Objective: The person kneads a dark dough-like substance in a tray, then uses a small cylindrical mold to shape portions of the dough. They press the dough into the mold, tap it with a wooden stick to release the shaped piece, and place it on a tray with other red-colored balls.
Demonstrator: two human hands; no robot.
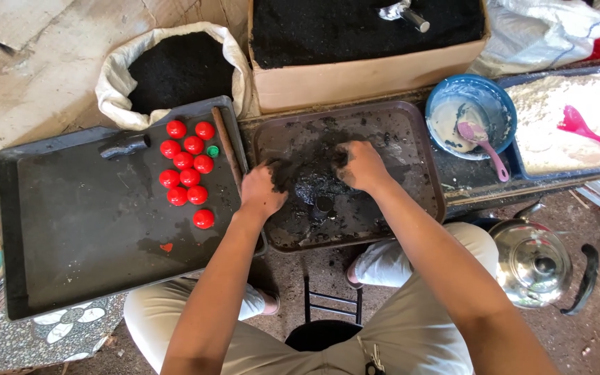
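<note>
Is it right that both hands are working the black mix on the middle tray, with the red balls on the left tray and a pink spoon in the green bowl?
Not quite: the bowl is blue, not green, as the head view shows. Both the left hand and right hand are in the black mix on the middle tray, with the red balls on the left tray and the pink spoon in the bowl.

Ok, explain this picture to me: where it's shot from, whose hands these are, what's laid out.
A camera worn on the person's head looks down at their own bare hands. The left hand and right hand both press into a wet black pile on a dark middle tray. Whether either grips anything is unclear. A larger tray on the left holds red balls. Behind stand a sack and a cardboard box of black powder. To the right are a blue bowl with a spoon, white powder and a metal kettle.
</note>
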